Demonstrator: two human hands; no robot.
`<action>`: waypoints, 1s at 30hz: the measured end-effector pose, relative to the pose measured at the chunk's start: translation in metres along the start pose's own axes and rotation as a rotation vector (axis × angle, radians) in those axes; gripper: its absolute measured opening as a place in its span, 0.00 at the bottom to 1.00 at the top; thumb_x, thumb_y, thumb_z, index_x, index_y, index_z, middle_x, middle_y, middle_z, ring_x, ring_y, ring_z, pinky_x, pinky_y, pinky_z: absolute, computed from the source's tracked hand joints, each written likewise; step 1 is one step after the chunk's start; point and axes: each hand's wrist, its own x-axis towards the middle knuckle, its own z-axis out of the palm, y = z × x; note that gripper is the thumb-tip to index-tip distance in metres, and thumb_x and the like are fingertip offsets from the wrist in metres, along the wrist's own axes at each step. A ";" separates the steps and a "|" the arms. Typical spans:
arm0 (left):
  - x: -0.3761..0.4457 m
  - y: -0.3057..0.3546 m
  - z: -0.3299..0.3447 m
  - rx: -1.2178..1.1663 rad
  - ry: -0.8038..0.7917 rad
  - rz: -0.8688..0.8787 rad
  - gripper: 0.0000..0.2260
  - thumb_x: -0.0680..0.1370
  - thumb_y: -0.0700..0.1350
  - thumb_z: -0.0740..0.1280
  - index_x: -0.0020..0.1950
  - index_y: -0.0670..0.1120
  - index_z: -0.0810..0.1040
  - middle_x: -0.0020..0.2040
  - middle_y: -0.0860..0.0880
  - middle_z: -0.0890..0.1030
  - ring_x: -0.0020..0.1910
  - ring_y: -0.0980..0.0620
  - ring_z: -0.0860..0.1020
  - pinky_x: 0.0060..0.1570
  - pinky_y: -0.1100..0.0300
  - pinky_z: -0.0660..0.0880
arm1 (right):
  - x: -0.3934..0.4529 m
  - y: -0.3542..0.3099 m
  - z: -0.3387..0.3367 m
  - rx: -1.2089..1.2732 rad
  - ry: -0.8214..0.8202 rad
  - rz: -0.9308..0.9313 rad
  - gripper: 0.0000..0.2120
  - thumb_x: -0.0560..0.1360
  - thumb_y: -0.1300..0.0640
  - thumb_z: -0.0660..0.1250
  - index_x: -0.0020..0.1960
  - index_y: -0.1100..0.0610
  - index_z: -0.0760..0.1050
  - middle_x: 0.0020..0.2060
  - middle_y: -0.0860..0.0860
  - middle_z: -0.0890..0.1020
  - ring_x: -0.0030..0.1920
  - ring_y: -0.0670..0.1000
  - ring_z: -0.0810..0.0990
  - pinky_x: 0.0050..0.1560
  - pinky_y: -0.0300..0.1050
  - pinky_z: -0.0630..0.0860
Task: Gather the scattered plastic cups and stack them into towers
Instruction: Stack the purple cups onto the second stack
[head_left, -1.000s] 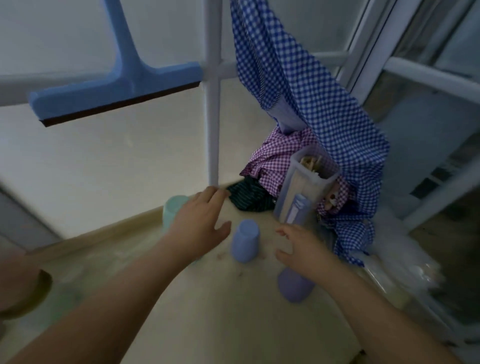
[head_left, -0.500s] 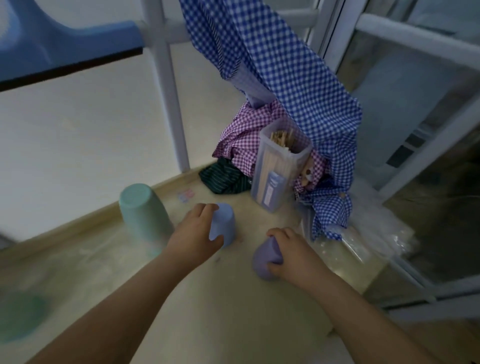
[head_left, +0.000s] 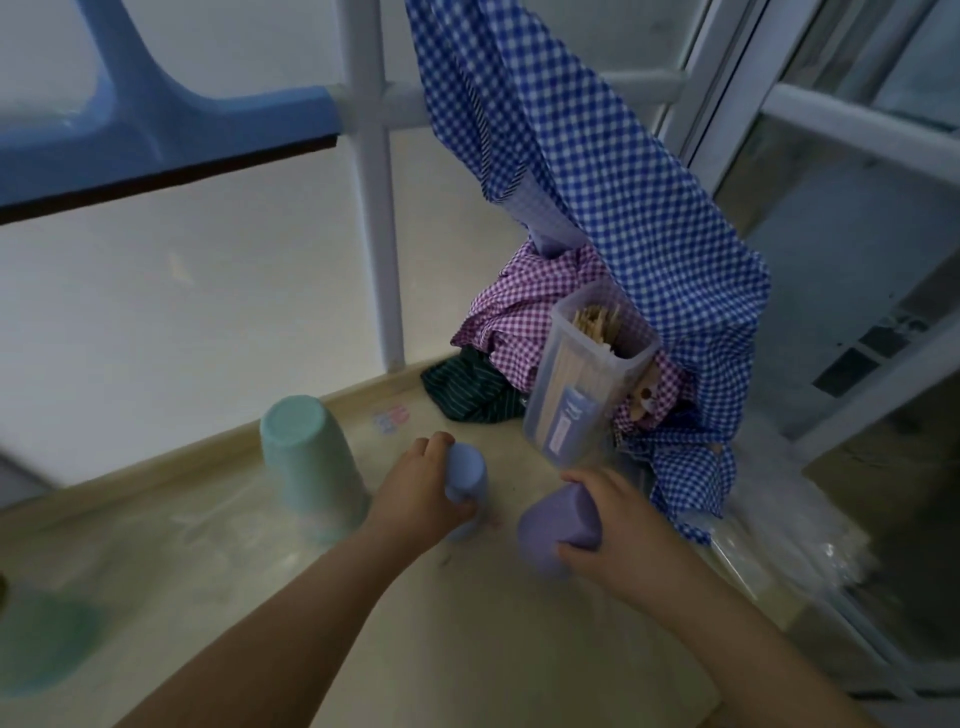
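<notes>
On the beige table top (head_left: 467, 649) my left hand (head_left: 421, 488) is wrapped around a small light-blue cup (head_left: 467, 475) that stands upside down. My right hand (head_left: 618, 519) grips a purple cup (head_left: 558, 525), also bottom up and tilted toward the left. A taller mint-green cup (head_left: 309, 462) stands upside down to the left of my left hand, untouched. At the far left edge a blurred green shape (head_left: 41, 644) lies on the table; I cannot tell whether it is a cup.
A clear box of wooden sticks (head_left: 582, 384) leans behind the cups. Checked blue cloth (head_left: 623, 218) hangs over it, with purple checked cloth (head_left: 519, 317) and dark striped cloth (head_left: 467, 389) piled behind. Crumpled clear plastic (head_left: 779, 525) lies right. A blue squeegee (head_left: 156, 135) hangs top left.
Both hands reached forward and closed on the cups, the left on the light-blue one, the right on the purple one, which now tilts. The view dropped and shifted, bringing the mint-green cup into sight.
</notes>
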 end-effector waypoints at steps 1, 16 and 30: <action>-0.003 0.002 -0.006 -0.009 0.029 0.019 0.28 0.68 0.49 0.72 0.64 0.45 0.66 0.61 0.43 0.73 0.57 0.42 0.73 0.50 0.51 0.72 | 0.002 -0.003 -0.003 -0.006 -0.002 0.002 0.34 0.69 0.50 0.70 0.69 0.50 0.59 0.68 0.50 0.65 0.66 0.51 0.67 0.62 0.45 0.68; -0.077 0.022 -0.215 -0.026 0.614 0.148 0.30 0.64 0.49 0.74 0.64 0.51 0.67 0.55 0.46 0.73 0.53 0.46 0.72 0.51 0.53 0.71 | 0.036 -0.164 -0.064 0.034 0.194 -0.417 0.34 0.65 0.56 0.72 0.67 0.51 0.63 0.64 0.50 0.68 0.63 0.50 0.70 0.58 0.41 0.67; -0.140 -0.059 -0.222 -0.105 0.623 -0.123 0.25 0.65 0.45 0.74 0.59 0.47 0.70 0.55 0.46 0.77 0.50 0.45 0.75 0.48 0.50 0.75 | 0.071 -0.232 -0.004 0.049 0.014 -0.531 0.34 0.66 0.53 0.73 0.68 0.52 0.63 0.63 0.52 0.69 0.62 0.53 0.71 0.62 0.46 0.70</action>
